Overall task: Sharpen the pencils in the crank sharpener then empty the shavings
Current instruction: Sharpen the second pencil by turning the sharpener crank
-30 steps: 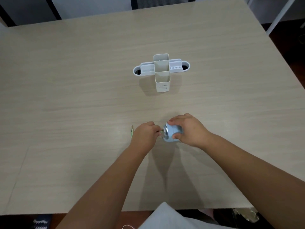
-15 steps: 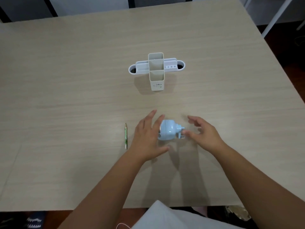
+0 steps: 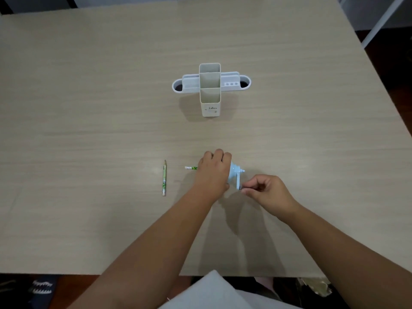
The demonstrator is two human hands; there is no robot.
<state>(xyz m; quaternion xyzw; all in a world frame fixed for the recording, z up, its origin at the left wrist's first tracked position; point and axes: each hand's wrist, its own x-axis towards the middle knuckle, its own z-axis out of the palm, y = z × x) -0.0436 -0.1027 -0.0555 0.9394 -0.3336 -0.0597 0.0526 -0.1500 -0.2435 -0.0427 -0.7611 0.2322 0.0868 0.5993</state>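
Note:
A small light-blue crank sharpener (image 3: 234, 175) sits on the table near the front. My left hand (image 3: 214, 172) is clamped over its body and hides most of it. A green pencil (image 3: 191, 167) sticks out to the left from under that hand, eraser end showing, its tip hidden in the sharpener. My right hand (image 3: 266, 191) pinches the knob at the bottom of the blue crank arm (image 3: 238, 183). A second green pencil (image 3: 164, 177) lies loose on the table to the left, point facing away from me.
A white desk organiser (image 3: 210, 88) with a tall middle compartment and low side trays stands further back on the wooden table (image 3: 89, 108). A white metal leg (image 3: 383, 21) rises at the far right corner.
Half a second ago both hands were open beside the sharpener. Now my left hand grips its body, a pencil pokes out at its left, and my right hand has closed on the crank.

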